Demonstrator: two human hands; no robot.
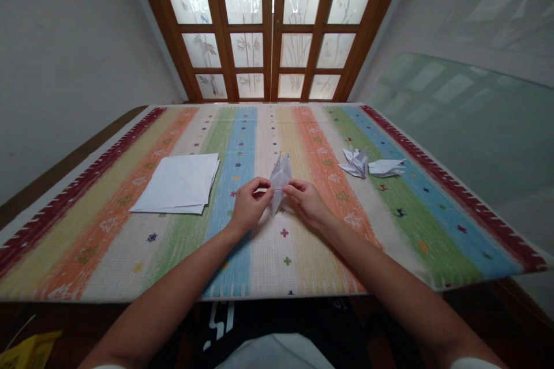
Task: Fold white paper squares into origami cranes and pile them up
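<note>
From the head view I see my left hand [249,204] and right hand [307,203] pinching, narrow, a folded white paper piece [280,180] over the striped tablecloth [303,277]; a stack of white paper [177,183] lies left; two folded paper birds [355,162] [386,168] lie right, just beside each other.

The tablecloth [264,253] runs in red, orange, green, blue and cream stripes with small cross motifs, under plain white paper sheets [175,183] on the left.

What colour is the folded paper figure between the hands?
Plain white: the folded white paper figure, best seen in the head view.
</note>
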